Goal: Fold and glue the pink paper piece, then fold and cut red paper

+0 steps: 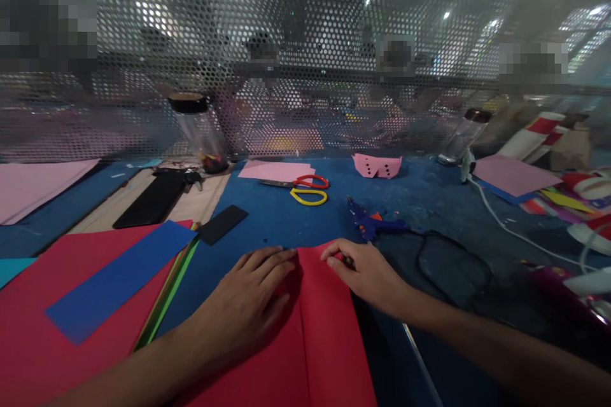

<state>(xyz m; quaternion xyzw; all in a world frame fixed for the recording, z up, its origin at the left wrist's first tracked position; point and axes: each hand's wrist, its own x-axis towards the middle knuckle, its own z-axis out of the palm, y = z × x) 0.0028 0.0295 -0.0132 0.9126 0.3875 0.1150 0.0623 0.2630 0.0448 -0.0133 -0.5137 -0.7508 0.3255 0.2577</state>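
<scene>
A perforated metal panel [296,102] stood behind a blue table [277,222]; clock directions are read from the hands, with twelve o'clock pointing to the panel. A red sheet [286,356] lay directly before the person, its long axis running nearly from twelve to six. A dark line, fold or overlapping edge (which could not be told), followed that axis and set off a narrow band along the three o'clock side.

The left hand [258,292] rested palm down on the sheet, fingers extended and close together, their tips just beside the line and near the far edge. The right hand [367,267] was curled over the far corner at one o'clock, its fingertips touching the band; whether they gripped the paper or something dark beneath them could not be told. The sheet thus extended toward six o'clock from both sets of fingertips, the left hand nearer the line, the right nearer the outer edge. A glue gun [370,226] lay just beyond the right hand, and scissors [308,196] at twelve.
</scene>
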